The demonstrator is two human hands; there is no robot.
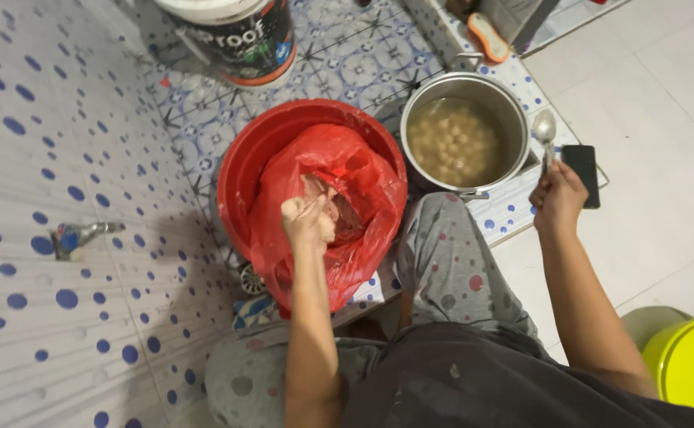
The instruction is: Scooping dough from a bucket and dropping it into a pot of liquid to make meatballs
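My left hand (307, 222) is closed in a fist over the mouth of a red plastic bag (371, 198) that lies in a red basin (264, 147); a pale paste squeezes out between its fingers. Pinkish paste (345, 215) fills the bag. My right hand (558, 196) grips a metal spoon (544, 131) upright, just right of a steel pot (513, 107) full of cloudy broth with several pale balls (451, 141) in it.
A black phone (584, 173) lies on the floor by my right hand. A black-and-white bucket (244, 36) stands behind the basin. A tap (78, 236) juts from the dotted tile wall at left. A yellow bucket (692, 364) sits at lower right. My knees fill the foreground.
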